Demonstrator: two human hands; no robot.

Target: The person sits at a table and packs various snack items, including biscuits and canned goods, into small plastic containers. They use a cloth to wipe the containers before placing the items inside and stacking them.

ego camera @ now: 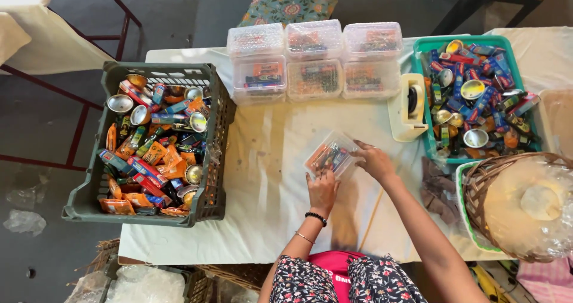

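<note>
We see both hands on a small clear plastic box (332,154) filled with colourful packets, sitting on the white-clothed table (268,160) roughly mid-table, between the green crate and the teal tray. The box is tilted — its long axis runs diagonally from lower left to upper right, upper end pointing toward the tape dispenser (409,105). The left hand (323,191) is at the near lower edge, fingers bunched together and curled onto the box rim; whether it actually pinches the lid we cannot tell. The right hand (371,158) rests at the right edge, fingers slightly spread, fingertips touching the box side. To the left, a dark green crate (89,189) overhangs the table edge, packed with orange and blue packets and small metal bowls. At the far side, six filled clear boxes (314,58) stand stacked in two rows of three. To the right, a teal tray (427,142) holds similar packets and bowls — a wicker basket (477,183) lined with clear plastic sits just in front of it.
</note>
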